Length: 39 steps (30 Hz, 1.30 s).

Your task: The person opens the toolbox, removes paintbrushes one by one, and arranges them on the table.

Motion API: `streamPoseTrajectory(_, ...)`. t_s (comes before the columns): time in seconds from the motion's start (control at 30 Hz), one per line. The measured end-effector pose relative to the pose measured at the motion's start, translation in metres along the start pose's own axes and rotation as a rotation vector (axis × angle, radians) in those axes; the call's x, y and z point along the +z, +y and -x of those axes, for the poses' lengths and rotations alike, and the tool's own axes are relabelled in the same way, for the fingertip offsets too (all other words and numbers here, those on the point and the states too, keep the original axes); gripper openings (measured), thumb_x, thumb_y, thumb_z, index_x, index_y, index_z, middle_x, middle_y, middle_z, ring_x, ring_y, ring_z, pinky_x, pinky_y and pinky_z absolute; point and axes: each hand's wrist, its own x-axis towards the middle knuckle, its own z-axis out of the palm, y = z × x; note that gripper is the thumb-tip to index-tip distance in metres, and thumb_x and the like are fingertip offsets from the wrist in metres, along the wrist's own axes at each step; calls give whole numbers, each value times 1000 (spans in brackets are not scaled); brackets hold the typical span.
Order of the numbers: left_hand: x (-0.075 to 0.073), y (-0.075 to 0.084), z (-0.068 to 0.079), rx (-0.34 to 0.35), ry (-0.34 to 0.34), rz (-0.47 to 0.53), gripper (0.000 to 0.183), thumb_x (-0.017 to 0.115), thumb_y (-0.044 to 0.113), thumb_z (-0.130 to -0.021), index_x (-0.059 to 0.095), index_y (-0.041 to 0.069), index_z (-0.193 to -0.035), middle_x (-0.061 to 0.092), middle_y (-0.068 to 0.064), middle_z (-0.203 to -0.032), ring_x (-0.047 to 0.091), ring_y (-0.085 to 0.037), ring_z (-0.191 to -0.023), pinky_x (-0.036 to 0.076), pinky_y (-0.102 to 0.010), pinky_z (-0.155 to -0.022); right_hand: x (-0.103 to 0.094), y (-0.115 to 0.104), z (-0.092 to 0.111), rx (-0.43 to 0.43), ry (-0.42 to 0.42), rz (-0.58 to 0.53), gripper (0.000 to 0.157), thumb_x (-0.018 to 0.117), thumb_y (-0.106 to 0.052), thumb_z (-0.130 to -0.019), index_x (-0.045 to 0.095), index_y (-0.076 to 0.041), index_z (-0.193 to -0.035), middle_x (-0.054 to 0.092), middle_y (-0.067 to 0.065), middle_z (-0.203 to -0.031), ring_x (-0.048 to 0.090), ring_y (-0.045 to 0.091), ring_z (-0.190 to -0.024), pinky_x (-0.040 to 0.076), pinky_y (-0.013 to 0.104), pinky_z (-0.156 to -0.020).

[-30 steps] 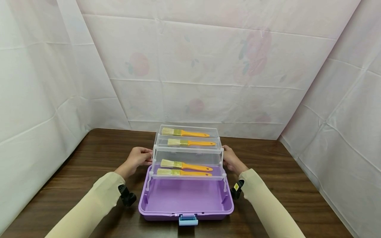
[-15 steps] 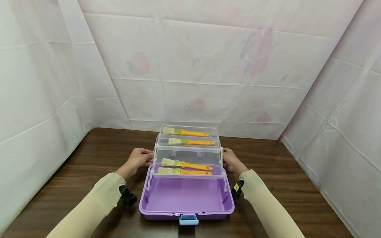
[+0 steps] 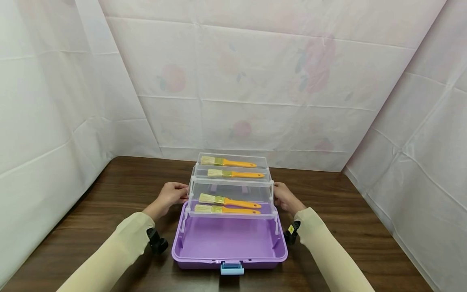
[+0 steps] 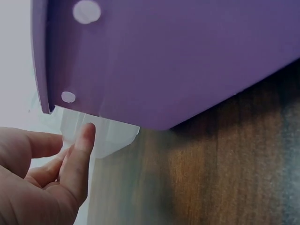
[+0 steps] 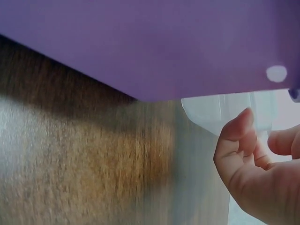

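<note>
Left grip (image 3: 170, 196), right grip (image 3: 285, 197) — both pinching clear lid (image 4: 115, 140).

Our forearms (image 3: 106, 251) angled inward from btm edge; we had L hand (image 3: 168, 198) just left of ctr, R hand (image 3: 286, 198) right, both pinching.

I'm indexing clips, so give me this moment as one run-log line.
purple box: open; left hand: holds clear lid; right hand: holds lid's other side; brushes: four, in clear trays
</note>
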Motion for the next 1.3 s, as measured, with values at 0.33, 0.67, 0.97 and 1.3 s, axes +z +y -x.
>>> streamPoseTrajectory(0.33, 5, -5, 9, 46, 7, -95, 35, 44, 11, -90, 46, -9, -119, 54, -21, -105, 57, -17, -82, 50, -30, -72, -4, -3, 5, 3, -23, 43, 38, 42, -24, -92, 47, 7, -112, 57, 10, -81, 53, 12, -60, 48, 28, -54)
streamPoseTrajectory(0.67, 16, -5, 26, 87, 42, -157, 45, 41, 21, -92, 40, -8, -127, 45, -24, -123, 42, -31, -112, 35, -43, -93, -11, -12, 16, -25, 14, 78, 36, 39, -17, -89, 42, 4, -118, 50, 7, -77, 49, 15, -57, 47, 28, -53)
streamPoseTrajectory(0.97, 20, -8, 35, 142, 41, -89, 50, 40, 22, -93, 32, -9, -131, 39, -25, -129, 36, -32, -119, 29, -42, -98, -20, -29, 33, -80, 50, 156, 29, 39, -21, -94, 45, 0, -113, 49, 7, -81, 51, 17, -60, 49, 34, -61)
streamPoseTrajectory(1.3, 25, -11, 38, 159, 61, -50, 48, 39, 18, -93, 30, -9, -132, 37, -25, -131, 35, -31, -119, 29, -42, -99, -24, -44, 51, -160, 9, 200, 30, 42, -23, -92, 46, 0, -110, 51, 14, -88, 53, 19, -65, 48, 44, -70)
